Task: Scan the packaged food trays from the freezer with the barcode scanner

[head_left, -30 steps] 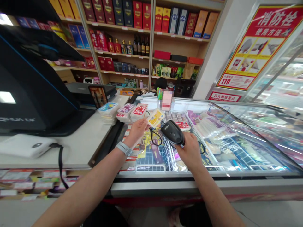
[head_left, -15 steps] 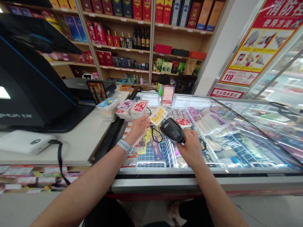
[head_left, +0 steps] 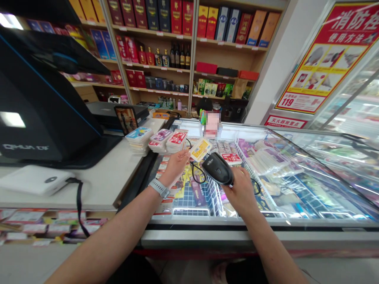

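Note:
Between the fingers of my left hand [head_left: 179, 162] is a flat yellow-and-white pack [head_left: 201, 149], tilted over the glass top of the chest freezer. My right hand [head_left: 241, 187] is wrapped round the handle of a black barcode scanner [head_left: 217, 168], whose head points at the yellow pack from close by. Several stacked packs with red labels [head_left: 177, 139] and purple labels [head_left: 160, 136] stand just beyond my left hand. A stack with blue labels [head_left: 139, 136] is farther left. Past the scanner's head, a red-labelled pack [head_left: 231, 158] lies on the glass.
The chest freezer [head_left: 237, 235] spans the front. On the left counter [head_left: 102, 185] are a black checkout machine [head_left: 44, 114], a white box [head_left: 35, 180] with a black cable, and a propped phone [head_left: 126, 120]. A person [head_left: 211, 124] is at the freezer's far edge.
The whole view has shifted slightly, with the scene sitting a little lower and farther right. Both hands keep their holds, and the scanner stays close to the yellow pack.

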### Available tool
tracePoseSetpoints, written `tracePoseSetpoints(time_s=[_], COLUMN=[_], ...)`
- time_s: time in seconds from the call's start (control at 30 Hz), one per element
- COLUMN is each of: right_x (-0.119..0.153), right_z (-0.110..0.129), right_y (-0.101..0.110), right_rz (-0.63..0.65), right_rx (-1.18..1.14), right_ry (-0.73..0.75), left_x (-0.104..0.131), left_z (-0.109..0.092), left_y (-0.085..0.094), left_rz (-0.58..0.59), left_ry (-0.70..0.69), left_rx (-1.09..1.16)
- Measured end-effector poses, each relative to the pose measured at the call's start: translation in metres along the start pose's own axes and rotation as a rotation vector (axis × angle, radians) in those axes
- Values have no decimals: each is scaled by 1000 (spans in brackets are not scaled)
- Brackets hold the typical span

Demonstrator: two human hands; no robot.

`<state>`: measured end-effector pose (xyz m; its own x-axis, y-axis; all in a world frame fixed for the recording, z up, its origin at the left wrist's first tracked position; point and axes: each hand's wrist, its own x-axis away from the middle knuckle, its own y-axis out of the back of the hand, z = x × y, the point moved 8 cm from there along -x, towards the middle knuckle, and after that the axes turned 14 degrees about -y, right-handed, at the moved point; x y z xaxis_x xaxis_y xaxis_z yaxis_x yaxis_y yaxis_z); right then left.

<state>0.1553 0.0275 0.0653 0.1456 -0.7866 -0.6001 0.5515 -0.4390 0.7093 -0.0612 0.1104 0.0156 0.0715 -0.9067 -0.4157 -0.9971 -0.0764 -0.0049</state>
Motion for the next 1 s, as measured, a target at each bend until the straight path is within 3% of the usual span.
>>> tracePoseSetpoints(time_s=[0.23, 0.33, 0.47, 0.53, 0.63, 0.77, 0.87, 0.93, 1.0], right_x=[0, 1, 1, 1, 1, 1, 0, 0, 0], right_z=[2, 2, 1, 1, 0, -1, 0, 2, 3], right_y=[4, 5, 4, 4, 3, 2, 4, 5, 6], right_rz=[-61, -65, -59, -58, -50, -37, -41, -41, -40], right_rx=[-10, -6, 0, 3, 2, 2, 4, -7, -17], right_ry=[24, 30, 21, 18, 14, 13, 2, -6, -15], left_x=[-2, -2, -5, -8, -13, -17, -16, -14, -12], left_z=[-18, -42, -91, -99, -95, -78, -77, -82, -84], left_y=[8, 31, 67, 81, 96, 100, 98, 89, 70], left_rz=[-48, -139, -239, -261, -295, -274, -273, -256, -168], left_ry=[-102, -179, -456, -499, -503, -463, -473, -516, -557], left_rx=[-122, -260, -710, -813, -894, -899, -907, -942, -995])
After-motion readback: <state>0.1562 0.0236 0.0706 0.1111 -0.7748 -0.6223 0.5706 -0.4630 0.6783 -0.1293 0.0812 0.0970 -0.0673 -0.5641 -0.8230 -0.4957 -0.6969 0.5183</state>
